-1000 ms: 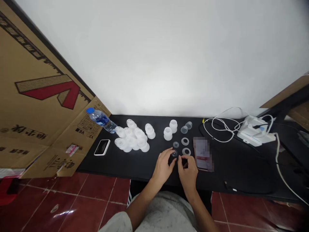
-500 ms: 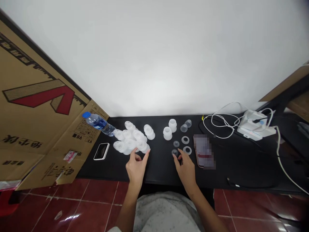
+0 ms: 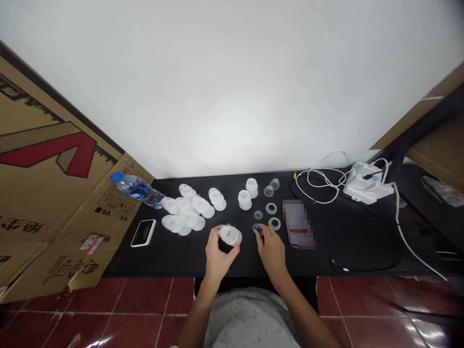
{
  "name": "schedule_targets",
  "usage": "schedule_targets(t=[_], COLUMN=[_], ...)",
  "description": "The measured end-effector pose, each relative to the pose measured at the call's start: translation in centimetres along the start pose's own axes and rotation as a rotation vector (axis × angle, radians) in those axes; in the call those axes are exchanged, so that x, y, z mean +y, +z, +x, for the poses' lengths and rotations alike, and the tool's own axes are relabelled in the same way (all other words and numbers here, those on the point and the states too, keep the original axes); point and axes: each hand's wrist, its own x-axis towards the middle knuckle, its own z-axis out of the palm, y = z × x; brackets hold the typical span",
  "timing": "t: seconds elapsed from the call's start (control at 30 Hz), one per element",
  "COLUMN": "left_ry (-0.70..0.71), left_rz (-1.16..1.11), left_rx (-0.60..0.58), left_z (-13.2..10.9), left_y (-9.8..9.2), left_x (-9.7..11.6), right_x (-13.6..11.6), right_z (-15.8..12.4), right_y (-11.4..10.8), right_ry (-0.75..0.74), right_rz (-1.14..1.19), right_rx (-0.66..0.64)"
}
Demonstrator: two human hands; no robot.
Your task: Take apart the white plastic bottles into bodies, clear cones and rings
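Note:
My left hand (image 3: 221, 256) holds a frosted white plastic cup-shaped part (image 3: 229, 235) up above the black table (image 3: 152, 263). My right hand (image 3: 271, 252) pinches a small clear disc (image 3: 257, 228) with its fingertips, and the disc still sits at table level. Close beside that hand lie a second small disc (image 3: 258, 214) and translucent rings (image 3: 274, 223). To the left stands a heap of similar frosted parts (image 3: 184, 215). Further pairs of white parts (image 3: 244, 199) stand beyond my hands.
Small clear cups (image 3: 268, 191) stand at the back. A pixelated phone (image 3: 297, 231) lies right of the rings, and a white-edged phone (image 3: 143, 232) lies left of the heap. A water bottle (image 3: 136, 188) rests against cardboard (image 3: 54, 193). White cables (image 3: 322, 181) run to a charger (image 3: 364, 183).
My left hand was open near the heap and now holds a frosted white part above the table. My right hand stays at the small disc. The whole view has shifted slightly.

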Motion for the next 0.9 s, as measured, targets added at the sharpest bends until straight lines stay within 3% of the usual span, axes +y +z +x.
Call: schedule_targets(t=[0.13, 0.3, 0.43, 0.67, 0.8, 0.9], left_ry=[-0.113, -0.005, 0.065, 0.031, -0.008, -0.08], left_rz=[-0.175, -0.12, -0.124, -0.127, -0.153, -0.269], left_rx=[-0.18, -0.171, -0.254, -0.552, -0.558, -0.648], left_z=[-0.9, -1.0, -1.8, -2.5, -1.7, -0.5], left_y=[-0.3, -1.4, -2.1, -2.5, -2.5, -2.5], left_x=[0.2, 0.8, 1.0, 2.5, 2.6, 2.5], right_x=[-0.2, -0.8, -1.3, -3.2, -3.2, -2.9], right_z=[0.3, 0.0, -1.1, -1.0, -0.6, -0.5], right_y=[-0.1, -1.7, -2.9, -3.6, -3.7, -3.7], right_ry=[0.007, 0.097, 0.147, 0.178, 0.225, 0.268], right_rz=[0.018, 0.232, 0.51, 0.551, 0.642, 0.703], right_rx=[0.04, 0.09, -0.062, -0.358, -0.375, -0.336])
